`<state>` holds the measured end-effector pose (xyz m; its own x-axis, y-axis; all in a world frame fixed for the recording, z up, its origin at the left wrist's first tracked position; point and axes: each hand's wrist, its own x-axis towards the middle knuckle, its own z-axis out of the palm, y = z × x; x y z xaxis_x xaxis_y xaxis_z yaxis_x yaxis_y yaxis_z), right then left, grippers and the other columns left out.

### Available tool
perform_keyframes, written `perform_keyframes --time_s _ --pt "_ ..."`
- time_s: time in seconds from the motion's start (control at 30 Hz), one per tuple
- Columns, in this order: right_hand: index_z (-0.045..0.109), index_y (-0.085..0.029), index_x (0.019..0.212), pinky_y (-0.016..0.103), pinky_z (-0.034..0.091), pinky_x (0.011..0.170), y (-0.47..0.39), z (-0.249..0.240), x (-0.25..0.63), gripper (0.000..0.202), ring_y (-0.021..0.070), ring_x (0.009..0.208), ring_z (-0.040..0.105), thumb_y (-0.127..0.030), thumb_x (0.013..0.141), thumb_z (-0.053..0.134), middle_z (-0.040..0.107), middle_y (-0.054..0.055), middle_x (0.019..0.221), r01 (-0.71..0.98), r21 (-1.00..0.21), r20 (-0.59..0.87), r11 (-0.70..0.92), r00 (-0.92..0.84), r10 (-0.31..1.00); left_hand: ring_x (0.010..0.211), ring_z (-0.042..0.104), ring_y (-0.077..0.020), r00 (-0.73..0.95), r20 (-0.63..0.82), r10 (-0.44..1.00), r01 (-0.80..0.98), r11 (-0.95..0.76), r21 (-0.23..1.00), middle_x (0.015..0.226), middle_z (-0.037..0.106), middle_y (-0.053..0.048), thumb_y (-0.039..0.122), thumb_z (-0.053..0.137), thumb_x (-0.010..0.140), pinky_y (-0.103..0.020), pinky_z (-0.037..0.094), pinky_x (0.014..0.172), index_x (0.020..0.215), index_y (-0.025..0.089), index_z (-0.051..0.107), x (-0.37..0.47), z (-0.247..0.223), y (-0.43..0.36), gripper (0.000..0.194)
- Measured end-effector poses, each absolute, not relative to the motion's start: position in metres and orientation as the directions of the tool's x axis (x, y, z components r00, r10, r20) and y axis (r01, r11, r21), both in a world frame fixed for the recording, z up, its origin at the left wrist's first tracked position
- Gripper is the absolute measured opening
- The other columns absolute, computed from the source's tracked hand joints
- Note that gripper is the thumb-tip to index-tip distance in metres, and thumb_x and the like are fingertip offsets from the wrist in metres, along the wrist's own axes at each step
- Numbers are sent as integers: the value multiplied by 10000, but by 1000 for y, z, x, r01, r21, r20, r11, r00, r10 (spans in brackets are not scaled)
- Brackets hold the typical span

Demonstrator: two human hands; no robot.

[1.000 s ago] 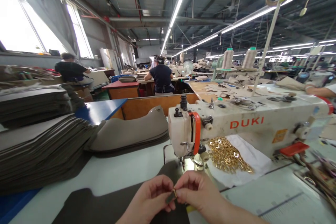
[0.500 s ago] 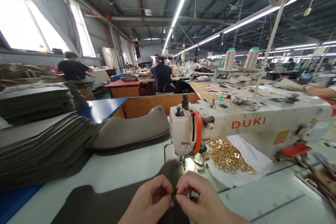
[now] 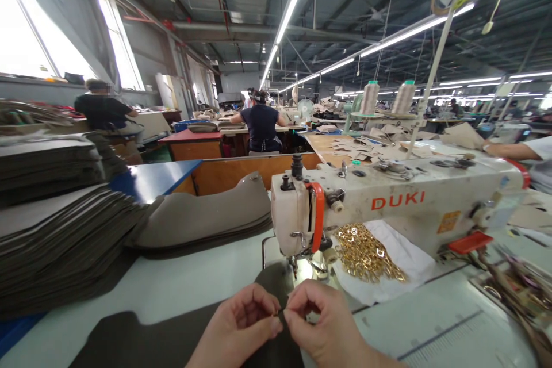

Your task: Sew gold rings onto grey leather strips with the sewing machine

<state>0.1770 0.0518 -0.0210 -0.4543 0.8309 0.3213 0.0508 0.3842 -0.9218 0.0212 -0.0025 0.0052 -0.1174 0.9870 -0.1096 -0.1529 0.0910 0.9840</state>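
In front of the sewing machine [image 3: 435,178], my left hand [image 3: 241,322] and my right hand [image 3: 321,319] meet, both closed in a pinch. Between their fingertips is a small dark strip [image 3: 281,311], mostly hidden by the fingers; a tiny gold glint shows at the left fingertips. Under both hands lies a flat dark grey-brown panel [image 3: 168,333], one part of it reaching toward the needle area. Gold metal rings or buckles [image 3: 366,253] are heaped on a white cloth [image 3: 416,261] beneath the machine's arm.
Tall stacks of dark panels [image 3: 64,241] stand at the left, with a lower pile of curved panels [image 3: 207,213] behind my hands. A tray of tools and scraps [image 3: 513,293] sits at the right. Two thread cones [image 3: 370,98] stand behind the machine. Co-workers [image 3: 261,123] sit further back.
The whole view has shifted slightly, so the machine and stacks appear further left. My fingertips have shifted a little around the small strip, still pinching it.
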Motion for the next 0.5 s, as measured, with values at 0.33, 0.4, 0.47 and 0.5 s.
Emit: perform_keyframes --time_s 0.33,0.4,0.47,0.5 --pt "615 -175 821 215 431 574 52 -17 180 70 137 618 599 -174 752 606 670 7 695 -49 -979 194 199 -535 822 684 627 -147 -160 56 985 10 -55 998 715 655 25 196 725 653 -240 506 674 642 206 536 16 -1 -4 189" --pt "640 -172 808 215 432 568 52 -16 182 57 141 612 599 -203 769 613 678 13 693 -5 -973 198 232 -543 816 686 632 -141 -161 86 983 38 -81 996 716 655 32 180 708 665 -224 508 671 645 210 529 16 -2 -5 183" --pt "659 -168 779 212 429 557 52 -14 182 63 143 603 600 -206 772 609 676 15 674 33 -967 196 252 -532 824 694 637 -136 -169 117 979 72 -106 992 721 653 38 173 689 676 -212 510 669 653 216 525 18 -2 -6 171" --pt "665 -166 775 212 432 560 51 -12 182 68 146 607 605 -197 769 604 675 14 670 41 -967 193 251 -526 828 696 639 -135 -179 134 975 90 -119 989 721 651 40 173 680 679 -209 512 670 654 218 523 19 -2 -6 166"
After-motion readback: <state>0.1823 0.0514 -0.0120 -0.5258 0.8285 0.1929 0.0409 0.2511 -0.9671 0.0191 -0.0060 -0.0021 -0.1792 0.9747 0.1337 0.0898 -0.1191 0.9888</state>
